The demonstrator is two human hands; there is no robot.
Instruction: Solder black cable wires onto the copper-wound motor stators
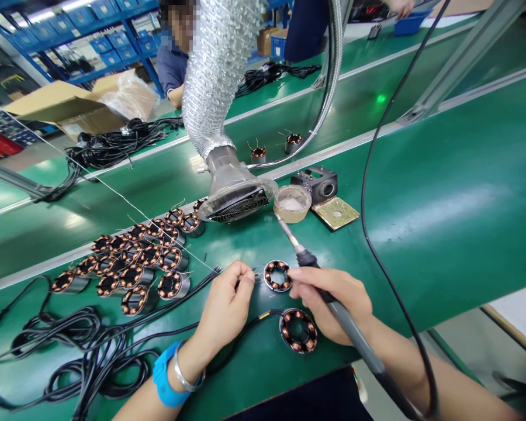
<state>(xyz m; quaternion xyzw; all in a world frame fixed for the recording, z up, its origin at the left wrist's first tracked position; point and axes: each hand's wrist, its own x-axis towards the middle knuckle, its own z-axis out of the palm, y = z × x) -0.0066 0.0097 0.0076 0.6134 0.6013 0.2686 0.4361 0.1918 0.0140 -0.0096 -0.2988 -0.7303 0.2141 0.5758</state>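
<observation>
My right hand (pixel 328 298) is wrapped around a soldering iron (pixel 350 327), its tip pointing up and left to the rim of a small round pot (pixel 292 204). Fingertips of that hand also touch the edge of a copper-wound motor stator (pixel 277 276). On the stator's left, my left hand (pixel 228 304) pinches thin wires (pixel 257 273) close to it; which part they belong to is partly hidden by the fingers. Just below lies a second stator (pixel 298 331) with a black cable attached. A blue wrist strap (pixel 169 374) and a metal bangle (pixel 182 368) circle my left wrist.
Many stators (pixel 135 251) stand in rows at left, above coiled black cables (pixel 92 351). A fume extractor hood (pixel 236 196) hangs overhead on a foil duct (pixel 228 70). An iron stand (pixel 319 184) with a sponge (pixel 335 213) sits beside the pot. A co-worker (pixel 175 64) is across the bench.
</observation>
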